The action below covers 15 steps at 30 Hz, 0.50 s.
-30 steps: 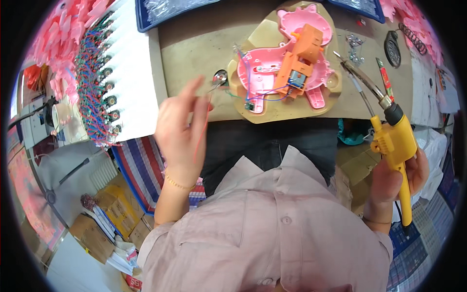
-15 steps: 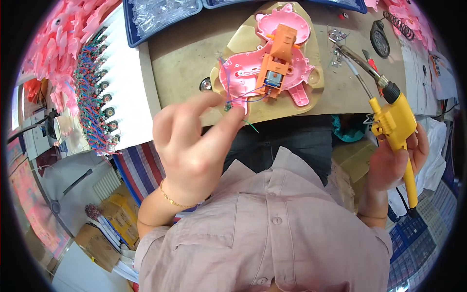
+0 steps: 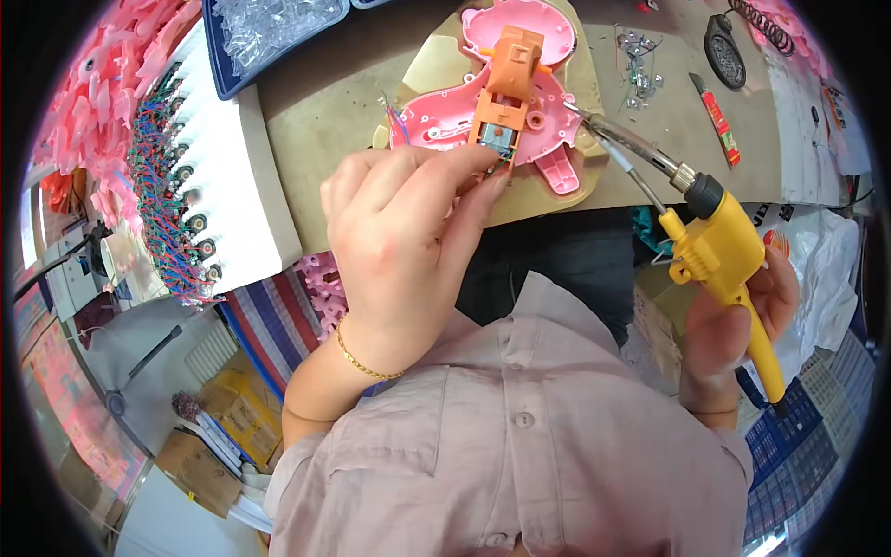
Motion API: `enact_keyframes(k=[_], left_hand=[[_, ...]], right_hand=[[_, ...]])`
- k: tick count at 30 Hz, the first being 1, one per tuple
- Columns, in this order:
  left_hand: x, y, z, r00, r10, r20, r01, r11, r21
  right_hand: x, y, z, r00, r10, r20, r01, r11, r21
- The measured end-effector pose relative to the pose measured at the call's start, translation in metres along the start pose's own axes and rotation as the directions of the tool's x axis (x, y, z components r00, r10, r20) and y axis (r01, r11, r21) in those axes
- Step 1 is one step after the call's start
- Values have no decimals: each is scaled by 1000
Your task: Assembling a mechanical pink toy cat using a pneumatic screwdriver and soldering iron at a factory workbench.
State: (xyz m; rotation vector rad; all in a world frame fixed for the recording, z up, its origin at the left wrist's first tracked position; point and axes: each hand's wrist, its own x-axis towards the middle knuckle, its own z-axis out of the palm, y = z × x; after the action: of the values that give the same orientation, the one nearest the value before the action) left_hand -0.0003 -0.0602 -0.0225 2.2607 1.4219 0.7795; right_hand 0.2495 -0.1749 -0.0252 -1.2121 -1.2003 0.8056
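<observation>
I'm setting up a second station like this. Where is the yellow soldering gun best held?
By the yellow handle, from its right and underneath, as the right hand does. The metal barrel points up-left toward the pink toy shell, so a rear grip keeps fingers off the tip.

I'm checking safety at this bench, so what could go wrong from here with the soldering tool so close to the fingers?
1. The metal tip of the yellow soldering tool in the right hand points at the orange motor block, right beside the left hand fingertips; a slip could burn them.
2. The tip hovers near the pink plastic shell; contact might melt it.
3. The thin wires beside the fingers could snag or pull loose.
</observation>
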Motion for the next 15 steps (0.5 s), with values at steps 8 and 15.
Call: enact_keyframes(k=[8, 15], left_hand=[[-1, -3, 3, 999, -2, -33, 1, 999, -39], [1, 0, -1, 1000, 24, 9, -23, 998, -51]], right_hand=[[-11, 1, -1, 991, 58, 118, -83, 973, 213], [1, 10, 6, 950, -137, 281, 104, 986, 129]])
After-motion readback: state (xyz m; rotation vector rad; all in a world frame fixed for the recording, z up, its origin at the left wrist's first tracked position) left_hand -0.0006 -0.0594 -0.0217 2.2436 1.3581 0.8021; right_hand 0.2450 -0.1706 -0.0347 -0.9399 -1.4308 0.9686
